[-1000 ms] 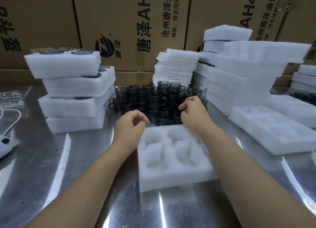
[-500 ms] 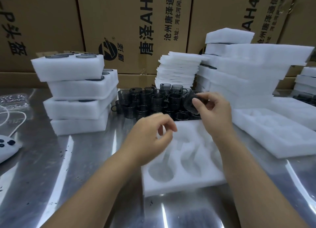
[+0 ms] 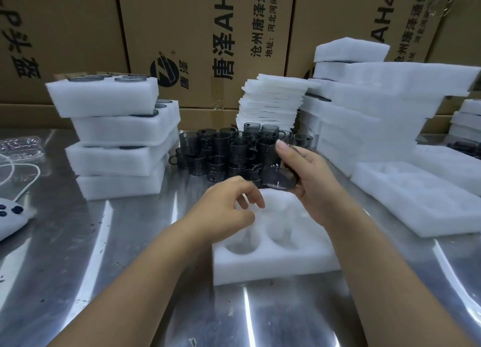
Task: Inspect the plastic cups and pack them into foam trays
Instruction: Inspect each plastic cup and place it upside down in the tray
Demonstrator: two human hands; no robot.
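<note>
Cup (image 3: pixel 279 176) gripped by right hand (image 3: pixel 316 187); left hand (image 3: pixel 223 212) loose over foam tray (image 3: pixel 273 267); cups (image 3: pixel 229 151) behind.

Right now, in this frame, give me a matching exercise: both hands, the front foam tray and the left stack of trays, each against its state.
Things:
1. right hand
2. left hand
3. front foam tray
4. left stack of trays

States:
A. visible pockets empty
B. grips a tilted dark cup
C. dark rims show in its pockets
D. holds nothing, fingers loosely curled

Pairs: 1-B, 2-D, 3-A, 4-C.
</note>
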